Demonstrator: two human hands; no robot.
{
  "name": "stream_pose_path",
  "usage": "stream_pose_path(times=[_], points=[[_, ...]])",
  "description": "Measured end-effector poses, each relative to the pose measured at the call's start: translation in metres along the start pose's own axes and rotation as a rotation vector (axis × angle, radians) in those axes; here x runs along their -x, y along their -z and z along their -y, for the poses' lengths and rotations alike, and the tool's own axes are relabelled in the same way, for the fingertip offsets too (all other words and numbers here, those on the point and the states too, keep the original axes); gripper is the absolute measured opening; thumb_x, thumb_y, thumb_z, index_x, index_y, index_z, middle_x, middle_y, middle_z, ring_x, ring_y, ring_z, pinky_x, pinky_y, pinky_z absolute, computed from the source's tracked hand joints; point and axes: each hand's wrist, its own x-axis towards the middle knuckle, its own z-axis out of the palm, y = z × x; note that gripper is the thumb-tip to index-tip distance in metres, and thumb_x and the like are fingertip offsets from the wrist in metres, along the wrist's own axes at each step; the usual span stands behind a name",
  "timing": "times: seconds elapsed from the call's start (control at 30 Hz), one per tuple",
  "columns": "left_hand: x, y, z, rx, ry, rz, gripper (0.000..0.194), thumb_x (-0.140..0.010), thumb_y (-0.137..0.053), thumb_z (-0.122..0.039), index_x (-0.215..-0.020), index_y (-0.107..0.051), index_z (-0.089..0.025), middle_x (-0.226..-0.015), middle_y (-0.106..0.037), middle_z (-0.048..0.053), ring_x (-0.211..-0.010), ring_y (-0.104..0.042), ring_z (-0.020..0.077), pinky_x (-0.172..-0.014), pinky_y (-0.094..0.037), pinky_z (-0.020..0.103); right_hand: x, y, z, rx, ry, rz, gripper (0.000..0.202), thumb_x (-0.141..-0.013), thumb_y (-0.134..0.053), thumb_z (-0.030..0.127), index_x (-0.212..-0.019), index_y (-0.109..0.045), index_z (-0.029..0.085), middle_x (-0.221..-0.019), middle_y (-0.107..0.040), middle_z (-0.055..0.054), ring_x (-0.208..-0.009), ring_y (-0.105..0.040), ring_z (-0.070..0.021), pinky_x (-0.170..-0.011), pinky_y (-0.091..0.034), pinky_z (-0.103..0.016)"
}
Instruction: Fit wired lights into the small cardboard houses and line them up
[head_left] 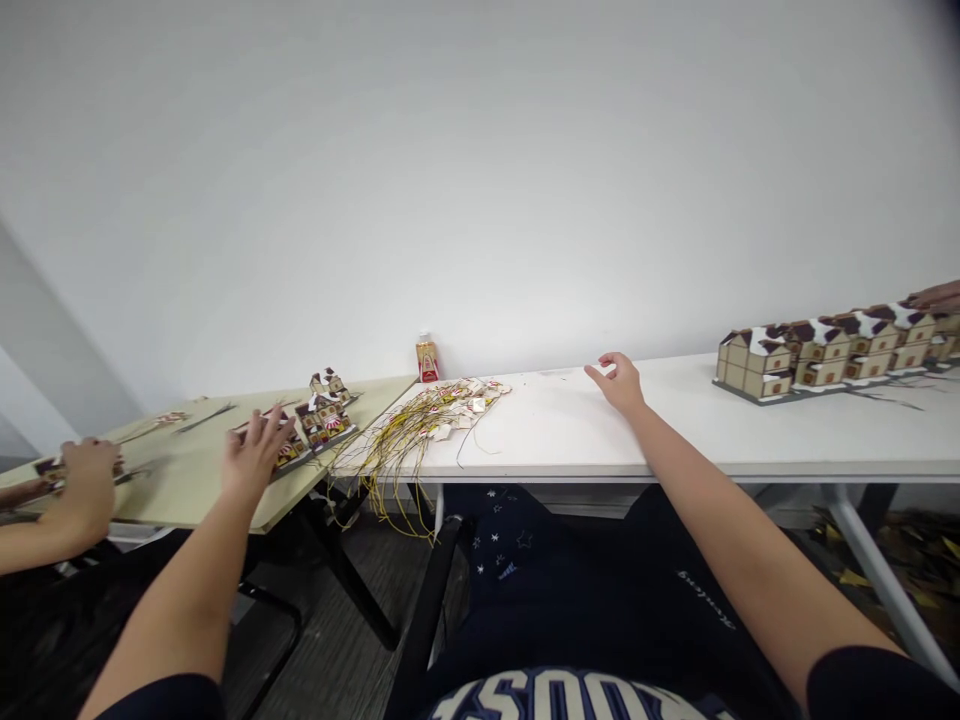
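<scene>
My left hand reaches over the near-left end of a small model house on the left table. Its fingers are spread at the brown roofs and partly hide the model; whether they touch it I cannot tell. The model has cream walls, snow-white patches and a red-and-white striped awning. My right hand is above the white table, fingers loosely bent, thumb apart, with nothing in it. Between my hands lies a heap of small white pieces with yellow and dark wires, which hang over the table's front edge.
A red-and-gold can or bottle stands against the wall. A row of joined model houses sits on the right, with another person's hand at its far end. On the left table, another person's hands work on a small piece.
</scene>
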Motion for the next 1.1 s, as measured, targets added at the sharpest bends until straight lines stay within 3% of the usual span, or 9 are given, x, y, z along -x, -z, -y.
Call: stream_pose_path(times=[0.13,0.27,0.33,0.47,0.57,0.67,0.77,0.93,1.1], points=[[-0.009,-0.010,-0.024,-0.125,0.146,-0.044,0.055,-0.090,-0.027,-0.009,-0.144,-0.032,-0.019,-0.157,-0.013,0.017,-0.146,0.003,0.0346,-0.105,-0.017,0.068,0.000,0.000,-0.001,-0.004,0.021,-0.004,0.041,-0.070,-0.067,0.055,-0.092,-0.056,0.021,-0.094,-0.058,-0.004,-0.058,-0.046,-0.0120,-0.066,-0.044,-0.033],[-0.037,-0.011,-0.052,-0.140,0.264,-0.016,0.060,-0.086,-0.036,-0.008,-0.144,-0.031,-0.017,-0.157,-0.010,0.019,-0.143,0.000,0.0420,-0.103,-0.019,0.068,-0.002,-0.002,-0.005,0.013,0.035,0.002,0.040,-0.072,-0.066,0.055,-0.091,-0.056,0.021,-0.094,-0.059,-0.004,-0.059,-0.047,-0.0126,-0.066,-0.044,-0.034],[-0.057,-0.010,-0.072,-0.095,0.314,0.019,0.061,-0.084,-0.044,-0.014,-0.144,-0.032,-0.017,-0.156,-0.011,0.020,-0.141,-0.006,0.0456,-0.102,-0.019,0.069,-0.003,-0.002,-0.006,0.025,0.041,-0.002,0.038,-0.073,-0.065,0.053,-0.090,-0.056,0.021,-0.094,-0.059,-0.004,-0.058,-0.047,-0.0124,-0.067,-0.043,-0.034],[-0.094,-0.006,-0.129,0.054,0.332,0.186,0.061,-0.085,-0.046,-0.040,-0.140,-0.037,-0.015,-0.148,-0.030,0.024,-0.132,-0.032,0.0446,-0.101,-0.027,0.066,-0.005,-0.002,-0.007,0.053,0.025,-0.027,0.033,-0.073,-0.064,0.047,-0.090,-0.055,0.021,-0.093,-0.059,-0.004,-0.058,-0.046,-0.0123,-0.069,-0.043,-0.034],[-0.109,0.000,-0.177,0.191,0.161,0.321,0.067,-0.084,-0.042,-0.056,-0.138,-0.042,-0.017,-0.141,-0.042,0.020,-0.125,-0.044,0.0391,-0.100,-0.035,0.057,-0.005,-0.001,-0.005,0.086,0.010,-0.056,0.029,-0.074,-0.063,0.044,-0.089,-0.055,0.021,-0.093,-0.059,-0.004,-0.059,-0.046,-0.0131,-0.071,-0.043,-0.035],[-0.112,0.010,-0.217,0.296,-0.154,0.329,0.055,-0.089,-0.035,-0.050,-0.128,-0.052,-0.016,-0.133,-0.052,0.017,-0.120,-0.050,0.0302,-0.099,-0.040,0.042,-0.005,0.000,-0.004,0.100,0.010,-0.073,0.026,-0.075,-0.061,0.042,-0.089,-0.055,0.021,-0.094,-0.059,-0.005,-0.063,-0.048,-0.0148,-0.072,-0.042,-0.035],[-0.110,0.021,-0.243,0.345,-0.406,0.360,0.047,-0.090,-0.037,-0.045,-0.122,-0.057,-0.018,-0.125,-0.059,0.013,-0.115,-0.053,0.0241,-0.098,-0.040,0.034,-0.005,0.000,-0.003,0.099,0.030,-0.080,0.026,-0.075,-0.061,0.042,-0.088,-0.055,0.020,-0.093,-0.059,-0.007,-0.070,-0.050,-0.0175,-0.071,-0.042,-0.034],[-0.104,0.025,-0.247,0.355,-0.571,0.498,0.038,-0.080,-0.052,-0.040,-0.110,-0.065,-0.021,-0.109,-0.067,0.009,-0.100,-0.061,0.0230,-0.091,-0.045,0.033,-0.004,0.000,0.000,0.102,0.022,-0.074,0.025,-0.075,-0.059,0.041,-0.089,-0.056,0.021,-0.094,-0.060,-0.007,-0.075,-0.051,-0.0192,-0.070,-0.042,-0.034],[-0.097,0.021,-0.220,0.281,-0.487,0.612,0.060,-0.072,-0.057,-0.036,-0.129,-0.054,-0.019,-0.135,-0.055,0.010,-0.123,-0.051,0.0258,-0.106,-0.038,0.036,-0.003,0.002,0.003,0.098,0.010,-0.065,0.023,-0.075,-0.059,0.038,-0.089,-0.056,0.020,-0.095,-0.059,-0.007,-0.080,-0.053,-0.0205,-0.073,-0.041,-0.034]])
